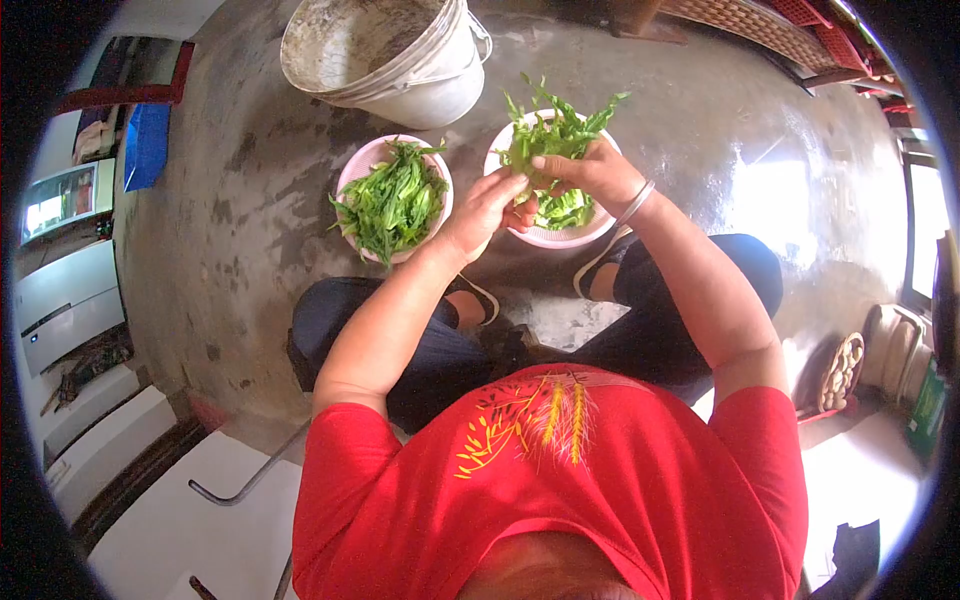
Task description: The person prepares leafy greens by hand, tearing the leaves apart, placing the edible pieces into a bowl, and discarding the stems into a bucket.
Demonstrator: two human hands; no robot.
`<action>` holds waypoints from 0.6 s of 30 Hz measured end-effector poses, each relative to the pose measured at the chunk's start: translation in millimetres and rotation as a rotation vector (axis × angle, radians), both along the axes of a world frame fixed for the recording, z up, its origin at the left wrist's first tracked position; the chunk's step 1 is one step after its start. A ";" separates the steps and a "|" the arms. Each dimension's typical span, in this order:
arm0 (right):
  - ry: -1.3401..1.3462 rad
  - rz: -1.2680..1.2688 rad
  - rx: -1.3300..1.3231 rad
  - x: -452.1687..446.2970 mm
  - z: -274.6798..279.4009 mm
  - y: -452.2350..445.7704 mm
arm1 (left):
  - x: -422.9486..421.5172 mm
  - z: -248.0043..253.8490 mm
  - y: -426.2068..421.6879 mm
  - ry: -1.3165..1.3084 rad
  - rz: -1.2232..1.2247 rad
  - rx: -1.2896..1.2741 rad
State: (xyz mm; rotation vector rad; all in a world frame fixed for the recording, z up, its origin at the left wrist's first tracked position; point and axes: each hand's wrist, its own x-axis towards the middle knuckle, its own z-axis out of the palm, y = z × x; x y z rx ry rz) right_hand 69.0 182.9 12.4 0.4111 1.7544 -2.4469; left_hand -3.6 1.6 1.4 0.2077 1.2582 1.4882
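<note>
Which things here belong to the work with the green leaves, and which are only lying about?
In the work:
leafy greens, between left hand and right hand
left pink basket, holding greens
right pink basket, below
perhaps white bucket

Apparently just lying about:
woven item
blue item

Plain red shirt (640, 480) with yellow wheat print, pink baskets (448, 205), green leaves (395, 200)
</note>
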 end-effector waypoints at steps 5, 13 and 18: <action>0.079 -0.140 -0.049 3.5 -6.0 -12.1 | 3.6 -5.7 -0.1 -0.083 0.184 0.088; -0.040 -0.189 -0.169 2.5 5.2 -2.1 | -7.6 -0.6 1.7 -0.069 0.237 0.016; -0.014 0.013 0.119 2.1 -8.6 0.0 | 1.4 1.4 1.2 0.134 0.058 -0.084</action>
